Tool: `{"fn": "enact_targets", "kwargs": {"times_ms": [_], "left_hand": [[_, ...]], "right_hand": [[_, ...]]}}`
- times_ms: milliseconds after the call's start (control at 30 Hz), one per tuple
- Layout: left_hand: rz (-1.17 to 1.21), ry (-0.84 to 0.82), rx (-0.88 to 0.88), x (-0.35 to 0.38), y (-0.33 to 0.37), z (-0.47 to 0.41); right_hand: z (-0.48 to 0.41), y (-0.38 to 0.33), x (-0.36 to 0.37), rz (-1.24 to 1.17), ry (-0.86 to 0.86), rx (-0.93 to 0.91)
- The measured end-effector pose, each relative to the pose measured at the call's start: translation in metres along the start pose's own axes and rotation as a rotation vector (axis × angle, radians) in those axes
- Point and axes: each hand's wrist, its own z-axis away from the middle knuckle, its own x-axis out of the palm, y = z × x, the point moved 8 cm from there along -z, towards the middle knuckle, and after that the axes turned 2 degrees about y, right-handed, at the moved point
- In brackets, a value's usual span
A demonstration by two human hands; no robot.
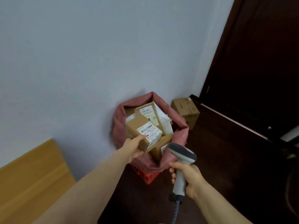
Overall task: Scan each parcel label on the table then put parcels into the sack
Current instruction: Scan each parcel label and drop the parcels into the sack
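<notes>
Two hands show in the lower half of the frame. The left hand (134, 148), at the centre, grips a brown box (137, 128): the thumb lies on the top face beside the white label (149, 130), and the other fingers are curled under the near edge. The box is tilted and hangs over the left part of the open mouth of the sack (119, 125). Its near corner is just above the front rim.

The sack is pink, its rim is rolled outward, and its back touches the wall (72, 62). It stands in a red crate (146, 175), of which only the near corner shows under the rim. Inside lie other parcels (146, 110), close together and reaching almost to the rim; the right part of the mouth has a little free room.

The right hand (187, 177), lower right of centre, has its fingers closed round the handle of a grey scanner (182, 154). The head of the scanner is near the front right rim of the sack. A coiled cable (175, 212) runs from the handle to the bottom edge.

A carton (186, 110) stands right of the sack, in the corner by the dark door (258, 62). Dark floor (226, 159) is open between the sack and the door. The wooden surface (32, 175) is at lower left, its edge against the wall, well apart from the sack.
</notes>
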Motion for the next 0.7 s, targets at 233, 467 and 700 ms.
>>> {"fn": "enact_targets", "kwargs": {"times_ms": [233, 467, 700], "left_hand": [[0.033, 0.018, 0.016, 0.062, 0.015, -0.098], [-0.040, 0.143, -0.074, 0.081, 0.001, -0.150], [-0.143, 0.180, -0.080, 0.060, -0.005, -0.142]], "right_hand": [[-0.074, -0.042, -0.010, 0.008, 0.066, 0.029], [-0.106, -0.049, -0.002, -0.054, 0.049, 0.078], [-0.089, -0.046, -0.001, -0.026, 0.036, 0.054]]}}
